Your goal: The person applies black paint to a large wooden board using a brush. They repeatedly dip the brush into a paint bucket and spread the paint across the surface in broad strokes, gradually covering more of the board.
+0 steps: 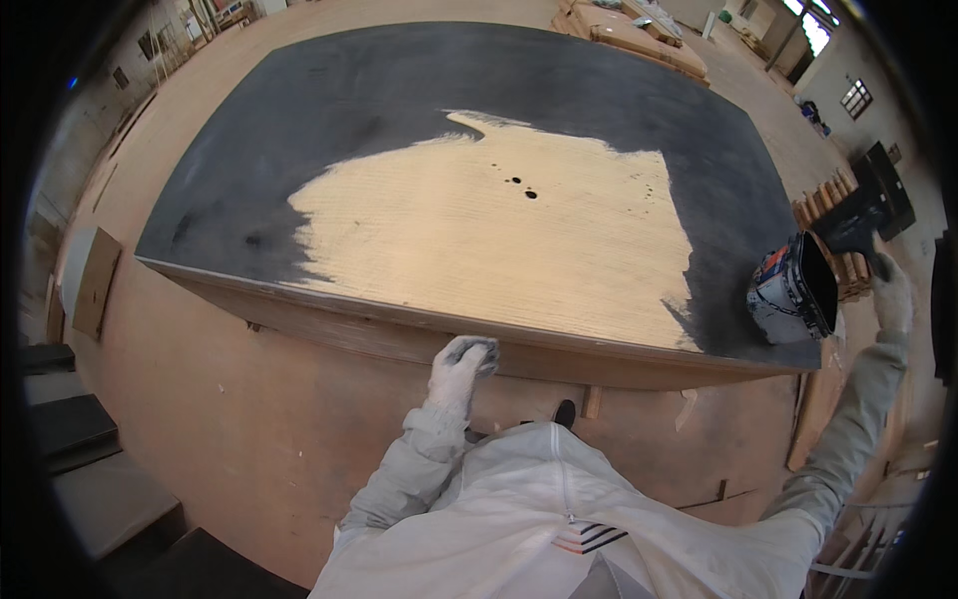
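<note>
A large wooden board (479, 230) lies flat before me, stained black around a bare pale middle with a few dark drips (523, 187). My gloved left hand (463, 365) rests on the board's near edge, fingers curled over it. My gloved right hand (888, 290) is out to the right, gripping a wide black-loaded brush (856, 232) held above a paint can (793, 290). The can stands tilted at the board's right corner, black inside.
A brown wooden floor (230, 409) surrounds the board. Dark boxes (70, 429) sit at the lower left. Stacked wooden pieces (828, 200) stand at the right, and timber stacks (639, 35) lie at the far back.
</note>
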The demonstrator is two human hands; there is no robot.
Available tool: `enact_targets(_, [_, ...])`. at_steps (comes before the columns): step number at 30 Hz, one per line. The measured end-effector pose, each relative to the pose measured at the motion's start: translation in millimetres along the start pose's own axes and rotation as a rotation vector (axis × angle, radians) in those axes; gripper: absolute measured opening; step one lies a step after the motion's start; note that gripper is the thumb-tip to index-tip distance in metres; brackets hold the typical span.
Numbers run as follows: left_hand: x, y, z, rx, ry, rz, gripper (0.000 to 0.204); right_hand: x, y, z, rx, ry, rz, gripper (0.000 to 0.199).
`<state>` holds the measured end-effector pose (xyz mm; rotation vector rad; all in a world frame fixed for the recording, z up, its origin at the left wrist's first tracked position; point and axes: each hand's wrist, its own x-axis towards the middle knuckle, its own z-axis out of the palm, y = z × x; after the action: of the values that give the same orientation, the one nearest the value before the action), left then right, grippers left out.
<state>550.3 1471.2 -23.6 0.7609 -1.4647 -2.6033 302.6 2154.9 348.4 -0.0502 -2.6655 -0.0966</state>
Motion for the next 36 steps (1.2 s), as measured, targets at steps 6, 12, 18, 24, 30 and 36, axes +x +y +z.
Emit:
enact_targets(6, [-38,-32,-118,0.074,0.151,-0.088,0.017,-56,-199,115,0.321,-0.371,-0.047,0.05])
enact_targets(12, [-89,-32,-203,-0.018,0.373,0.025,0.017,-99,-363,192,0.459,-0.907,0.044,0.055])
enact_targets(18, [-130,-21,-255,-0.151,0.606,0.097,0.015,-100,-596,181,0.418,-0.87,-0.422,0.048])
enact_targets(24, [-151,-30,-259,-0.232,0.713,0.082,0.015,-157,-760,144,0.378,-0.922,-0.925,0.062])
enact_targets(30, [-160,-56,-254,-0.247,0.767,-0.026,0.014,-84,-732,186,0.217,-0.815,-0.747,0.051])
enact_targets(36, [-110,-36,-240,-0.007,0.633,0.057,0.014,66,-543,322,-0.12,-0.66,-0.267,0.043])
